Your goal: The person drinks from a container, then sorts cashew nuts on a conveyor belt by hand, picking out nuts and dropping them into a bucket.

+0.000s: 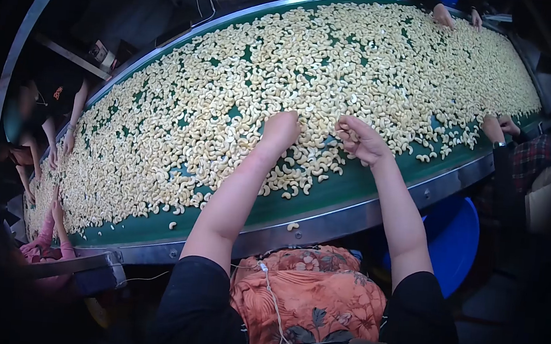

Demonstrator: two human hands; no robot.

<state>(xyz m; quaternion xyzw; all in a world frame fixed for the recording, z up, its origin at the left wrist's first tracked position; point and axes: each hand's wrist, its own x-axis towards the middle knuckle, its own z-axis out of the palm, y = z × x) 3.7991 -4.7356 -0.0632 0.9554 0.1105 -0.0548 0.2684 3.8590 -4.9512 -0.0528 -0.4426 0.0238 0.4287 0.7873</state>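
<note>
Pale cashew nuts [226,135] lie spread thickly over a green conveyor belt [346,188]. My left hand [282,129] rests among the nuts near the middle of the belt, its fingers curled down and their tips hidden. Just to its right, my right hand [361,140] is held over the nuts with its fingers bent inward around pale nuts. A small gap with nuts and some green belt lies between the two hands.
A metal rim [257,236] runs along the belt's near side, with one nut on it. A blue tub [449,243] stands below at the right. Co-workers' hands reach over the belt at the far left, upper right and right. A thin white cable hangs over my orange patterned clothing.
</note>
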